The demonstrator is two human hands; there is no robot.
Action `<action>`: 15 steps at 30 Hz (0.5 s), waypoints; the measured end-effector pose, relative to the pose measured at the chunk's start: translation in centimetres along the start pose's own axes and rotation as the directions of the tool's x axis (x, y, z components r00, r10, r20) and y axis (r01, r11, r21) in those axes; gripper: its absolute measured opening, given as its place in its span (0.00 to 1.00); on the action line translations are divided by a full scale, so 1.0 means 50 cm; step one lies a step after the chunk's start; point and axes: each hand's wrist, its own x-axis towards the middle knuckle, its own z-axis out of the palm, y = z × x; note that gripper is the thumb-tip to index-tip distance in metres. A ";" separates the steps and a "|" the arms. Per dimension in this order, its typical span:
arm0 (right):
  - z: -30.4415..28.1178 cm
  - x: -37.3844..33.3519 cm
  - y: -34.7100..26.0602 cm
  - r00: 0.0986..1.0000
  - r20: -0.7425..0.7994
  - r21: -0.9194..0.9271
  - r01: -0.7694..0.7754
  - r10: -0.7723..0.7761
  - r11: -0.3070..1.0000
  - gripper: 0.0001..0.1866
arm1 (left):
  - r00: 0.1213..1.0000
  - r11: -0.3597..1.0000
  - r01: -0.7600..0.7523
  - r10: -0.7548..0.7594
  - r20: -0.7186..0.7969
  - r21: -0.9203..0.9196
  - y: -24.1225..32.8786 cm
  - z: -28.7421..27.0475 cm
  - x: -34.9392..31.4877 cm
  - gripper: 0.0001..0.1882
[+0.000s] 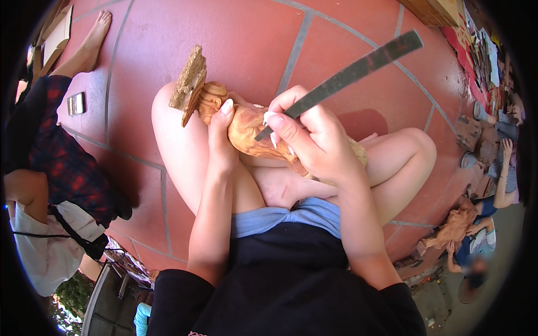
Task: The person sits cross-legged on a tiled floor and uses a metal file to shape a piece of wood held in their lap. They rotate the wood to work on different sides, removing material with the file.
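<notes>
The right hand [311,137] has a tight grip on a long flat file [342,75] pressed to the wood figure [246,126] resting on the knees, and the left hand [221,131] holds that figure close by, so a slip could scrape the thumb or drop the figure onto the red floor [246,33].

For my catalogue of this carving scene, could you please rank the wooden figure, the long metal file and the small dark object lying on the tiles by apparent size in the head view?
1. wooden figure, partly hidden by both hands
2. metal file, similar in length but thinner
3. small dark object, clearly smallest, though farther away
</notes>
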 end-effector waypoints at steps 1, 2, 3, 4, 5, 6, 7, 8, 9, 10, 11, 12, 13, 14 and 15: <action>0.003 0.001 0.004 0.999 -0.019 -0.011 0.044 -0.045 0.999 0.07 | 1.000 1.000 0.016 -0.016 -0.020 -0.002 0.000 0.000 0.000 0.21; 0.003 0.002 0.004 0.999 -0.007 -0.029 0.053 -0.054 0.998 0.07 | 0.999 0.999 0.032 -0.032 -0.039 -0.004 0.000 0.002 0.000 0.21; 0.003 0.002 0.004 0.998 0.007 -0.045 0.064 -0.064 0.997 0.07 | 0.997 0.999 0.047 -0.047 -0.061 -0.005 0.000 0.003 -0.001 0.21; 0.003 0.002 0.004 0.997 0.021 -0.061 0.075 -0.074 0.995 0.07 | 0.998 0.999 0.037 -0.037 -0.049 -0.013 0.000 0.002 -0.001 0.21; 0.003 0.003 0.005 0.996 0.040 -0.073 0.079 -0.076 0.994 0.07 | 0.999 0.999 0.027 -0.028 -0.037 -0.022 0.001 0.002 0.000 0.21; 0.002 0.003 0.007 0.995 0.058 -0.085 0.083 -0.078 0.993 0.07 | 1.000 0.999 0.017 -0.018 -0.022 -0.030 0.000 0.001 0.000 0.21; 0.002 0.003 0.009 0.994 0.075 -0.097 0.088 -0.081 0.991 0.07 | 1.000 1.000 0.012 -0.012 -0.026 -0.024 -0.001 0.000 0.000 0.21; 0.002 0.005 0.013 0.990 0.061 -0.092 0.133 -0.127 0.987 0.07 | 1.000 1.000 0.006 -0.006 -0.030 -0.019 -0.002 -0.001 0.000 0.21; 0.002 0.008 0.018 0.984 0.047 -0.088 0.177 -0.174 0.980 0.07 | 0.999 1.000 0.000 -0.001 -0.034 -0.014 -0.003 -0.001 0.001 0.21; 0.001 0.009 0.021 0.975 0.032 -0.084 0.221 -0.219 0.972 0.06 | 0.999 1.000 -0.008 0.008 -0.039 0.005 -0.003 -0.001 0.001 0.21; -0.001 0.009 0.019 0.987 0.005 -0.058 0.161 -0.161 0.985 0.06 | 0.999 1.000 -0.016 0.017 -0.045 0.023 -0.002 0.000 0.001 0.21; -0.004 0.009 0.015 0.995 -0.021 -0.032 0.100 -0.101 0.994 0.05 | 0.998 0.999 -0.024 0.026 -0.050 0.042 -0.001 0.001 0.001 0.21; -0.007 0.010 0.009 0.998 -0.046 -0.003 0.040 -0.040 0.999 0.05 | 0.998 0.999 -0.015 0.017 -0.059 0.032 0.002 0.004 0.000 0.21; -0.005 0.007 0.003 0.999 -0.015 0.072 0.040 -0.039 0.997 0.05 | 0.998 1.000 -0.007 0.008 -0.068 0.022 0.006 0.010 -0.003 0.21; -0.004 0.006 0.006 0.997 0.003 0.030 0.075 -0.075 0.997 0.05 | 0.997 1.000 0.003 -0.002 -0.074 0.014 0.007 0.015 -0.004 0.20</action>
